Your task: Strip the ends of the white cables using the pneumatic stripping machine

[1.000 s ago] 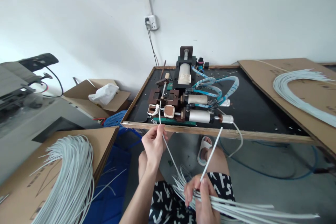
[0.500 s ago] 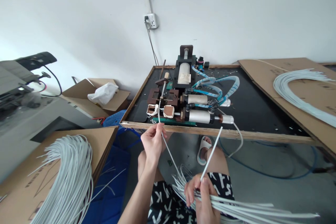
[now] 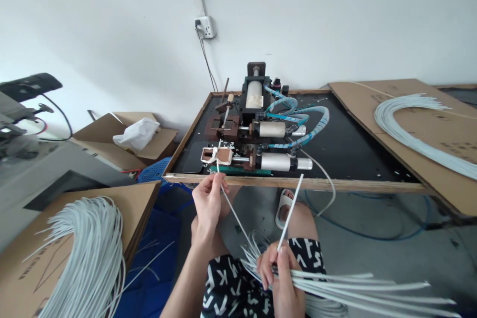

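White wire [image 3: 234,213] runs slack-free from the lap up to the table's near edge, its upper part between two padded blocks [image 3: 224,157]. It looks thin, smooth and flexible, slightly bent where my left hand [image 3: 207,203] pinches it just below them. I judge that a loose pinch or uneven grip from the ragged padding could let it slip or sit crooked. My fingertips are near the blocks, so straying upward risks getting them nipped.

My right hand [image 3: 283,271] grasps a wire bundle [image 3: 335,285] over the lap, with one strand [image 3: 290,212] angled up from it. If that grasp slackens, strands could spill towards the floor; their splayed ends might also snag the pinched length and tug it sideways.

Beyond the blocks, air cylinders [image 3: 276,161] and blue-striped hoses [image 3: 316,131] sit on the black table [image 3: 350,146]. Farther out, more strands lie on cardboard, one heap [image 3: 97,243] at left, one curved bunch [image 3: 406,131] at right.
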### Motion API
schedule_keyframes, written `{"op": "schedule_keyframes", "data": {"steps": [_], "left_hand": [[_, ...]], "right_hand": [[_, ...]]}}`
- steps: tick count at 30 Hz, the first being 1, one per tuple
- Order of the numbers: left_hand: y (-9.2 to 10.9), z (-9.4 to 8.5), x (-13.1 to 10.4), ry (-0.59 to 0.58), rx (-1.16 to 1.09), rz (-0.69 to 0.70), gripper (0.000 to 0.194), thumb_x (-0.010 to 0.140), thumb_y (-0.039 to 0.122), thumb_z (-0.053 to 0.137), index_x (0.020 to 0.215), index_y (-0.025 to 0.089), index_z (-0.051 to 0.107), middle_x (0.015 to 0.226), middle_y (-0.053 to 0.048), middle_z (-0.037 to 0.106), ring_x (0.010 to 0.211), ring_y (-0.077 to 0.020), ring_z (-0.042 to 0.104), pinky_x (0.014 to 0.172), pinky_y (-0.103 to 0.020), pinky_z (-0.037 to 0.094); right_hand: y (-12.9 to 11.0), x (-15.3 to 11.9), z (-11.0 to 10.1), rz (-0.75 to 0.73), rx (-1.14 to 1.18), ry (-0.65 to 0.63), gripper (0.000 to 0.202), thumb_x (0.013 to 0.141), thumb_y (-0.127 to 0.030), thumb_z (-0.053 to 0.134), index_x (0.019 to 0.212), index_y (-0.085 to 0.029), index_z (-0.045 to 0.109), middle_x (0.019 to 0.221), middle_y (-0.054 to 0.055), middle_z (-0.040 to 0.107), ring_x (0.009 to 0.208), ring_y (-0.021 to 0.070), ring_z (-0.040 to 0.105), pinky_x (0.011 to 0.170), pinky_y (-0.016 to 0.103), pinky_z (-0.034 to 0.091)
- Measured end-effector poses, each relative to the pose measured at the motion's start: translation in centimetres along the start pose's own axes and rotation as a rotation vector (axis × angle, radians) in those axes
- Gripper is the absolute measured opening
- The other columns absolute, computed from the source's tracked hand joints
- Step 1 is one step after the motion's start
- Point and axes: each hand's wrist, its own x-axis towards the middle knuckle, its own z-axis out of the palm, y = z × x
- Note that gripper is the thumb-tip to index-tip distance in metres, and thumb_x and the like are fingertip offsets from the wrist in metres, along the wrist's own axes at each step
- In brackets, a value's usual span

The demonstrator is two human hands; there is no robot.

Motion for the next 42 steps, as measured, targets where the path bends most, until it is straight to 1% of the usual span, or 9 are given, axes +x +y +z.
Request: {"op": "schedule_keyframes", "data": {"steps": [8, 13, 15, 19, 25, 28, 31, 37, 42], "left_hand": [[1.0, -1.6, -5.0, -0.032, 0.056, 0.143, 0.020, 0.093, 0.031, 0.063, 0.078, 0.020, 0.070, 0.050, 0.005, 0.053, 0.045, -0.0116, 0.048, 0.048, -0.023, 0.040], [1.7, -1.3, -5.9, -0.848, 0.471, 0.369, 0.018, 0.094, 0.025, 0.064, 0.105, 0.023, 0.078, 0.099, -0.007, 0.078, 0.092, -0.0238, 0.071, 0.084, -0.034, 0.056], [1.7, -0.7, -5.7, -0.982, 0.531, 0.396, 0.030, 0.096, 0.028, 0.062, 0.124, 0.024, 0.072, 0.126, -0.010, 0.072, 0.123, -0.0310, 0.062, 0.110, -0.049, 0.044], [2.6, -0.5, -5.7, -0.932, 0.353, 0.232, 0.035, 0.104, 0.033, 0.047, 0.129, 0.023, 0.070, 0.133, -0.011, 0.069, 0.130, -0.0291, 0.058, 0.115, -0.049, 0.041], [3.5, -1.0, -7.4, -0.951, 0.004, -0.183, 0.030, 0.097, 0.042, 0.062, 0.098, 0.018, 0.079, 0.072, -0.007, 0.074, 0.055, -0.0188, 0.067, 0.054, -0.028, 0.054], [2.6, -1.0, -7.0, -0.624, -0.073, -0.207, 0.034, 0.093, 0.047, 0.065, 0.088, 0.016, 0.078, 0.060, -0.003, 0.067, 0.044, -0.0138, 0.055, 0.047, -0.026, 0.046], [1.6, -1.2, -5.3, -0.292, -0.086, -0.104, 0.033, 0.092, 0.047, 0.066, 0.087, 0.017, 0.078, 0.055, 0.000, 0.060, 0.052, -0.0142, 0.055, 0.058, -0.026, 0.048], [0.9, -1.1, -2.3, -0.145, -0.054, -0.077, 0.034, 0.090, 0.047, 0.066, 0.078, 0.016, 0.076, 0.049, 0.004, 0.050, 0.045, -0.0100, 0.041, 0.047, -0.023, 0.035], [0.3, -0.1, -0.9, -0.150, -0.179, -0.097, 0.031, 0.084, 0.043, 0.070, 0.076, 0.015, 0.077, 0.047, 0.004, 0.049, 0.045, -0.0093, 0.041, 0.049, -0.023, 0.035]], "right_hand": [[0.0, 0.0, 0.8, -0.086, -0.077, -0.040, 0.048, 0.105, -0.055, 0.042, 0.070, -0.023, 0.045, 0.051, -0.011, 0.032, 0.042, 0.0083, 0.026, 0.042, 0.020, 0.030], [0.3, -1.5, 0.9, -0.116, -0.120, -0.033, 0.046, 0.105, -0.053, 0.042, 0.070, -0.023, 0.046, 0.054, -0.010, 0.031, 0.043, 0.0085, 0.026, 0.042, 0.021, 0.025], [0.5, -1.8, 0.7, -0.112, -0.122, -0.039, 0.046, 0.106, -0.052, 0.041, 0.070, -0.023, 0.045, 0.054, -0.010, 0.030, 0.043, 0.0085, 0.024, 0.041, 0.021, 0.024], [0.6, -1.7, 0.5, -0.086, -0.151, -0.054, 0.048, 0.108, -0.049, 0.039, 0.067, -0.023, 0.040, 0.055, -0.009, 0.030, 0.045, 0.0089, 0.026, 0.043, 0.022, 0.025], [-0.4, -0.8, 1.0, -0.007, -0.194, -0.075, 0.051, 0.103, -0.059, 0.045, 0.070, -0.021, 0.054, 0.051, -0.009, 0.038, 0.041, 0.0081, 0.034, 0.042, 0.021, 0.032], [-0.8, -0.7, 0.7, 0.016, -0.248, -0.084, 0.049, 0.102, -0.059, 0.048, 0.084, -0.020, 0.072, 0.069, 0.003, 0.070, 0.062, 0.0160, 0.066, 0.069, 0.030, 0.056], [-0.7, -0.7, 0.1, 0.080, -0.161, -0.066, 0.048, 0.099, -0.063, 0.052, 0.104, -0.022, 0.076, 0.108, 0.010, 0.079, 0.095, 0.0253, 0.075, 0.094, 0.042, 0.057], [-0.7, -0.7, -0.3, 0.084, -0.261, 0.012, 0.051, 0.101, -0.065, 0.043, 0.095, -0.021, 0.069, 0.053, -0.001, 0.068, 0.051, 0.0171, 0.061, 0.065, 0.032, 0.051], [-0.8, -0.1, -0.3, 0.098, -0.221, 0.016, 0.053, 0.099, -0.066, 0.047, 0.086, -0.019, 0.067, 0.045, -0.006, 0.050, 0.042, 0.0100, 0.040, 0.047, 0.023, 0.033]]}}
